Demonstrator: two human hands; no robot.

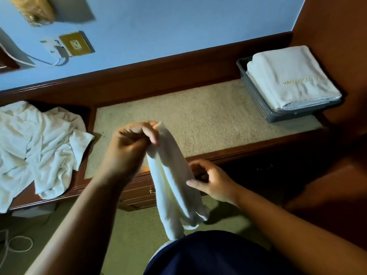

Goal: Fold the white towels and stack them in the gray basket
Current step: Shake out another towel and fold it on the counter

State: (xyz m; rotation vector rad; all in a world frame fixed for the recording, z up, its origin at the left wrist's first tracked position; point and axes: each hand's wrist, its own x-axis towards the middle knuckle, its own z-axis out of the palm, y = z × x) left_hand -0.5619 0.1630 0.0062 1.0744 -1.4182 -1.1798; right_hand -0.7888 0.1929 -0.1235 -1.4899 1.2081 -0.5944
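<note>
While the white towel (172, 181) hangs lengthwise, lower end near the body and top pointing toward the bench (198, 116), the left hand (135, 143) has its grip clamped on the top. The right hand (214, 181) touches the towel's edge, but I cannot tell its grip. Farther right, folded towels (290, 76) lie in the gray basket (256, 96).

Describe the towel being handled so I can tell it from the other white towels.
Find the carpeted bench under the blue wall. In front of its near edge a towel hangs from the left hand, unlike the crumpled pile and the folded stack in the gray basket.
</note>
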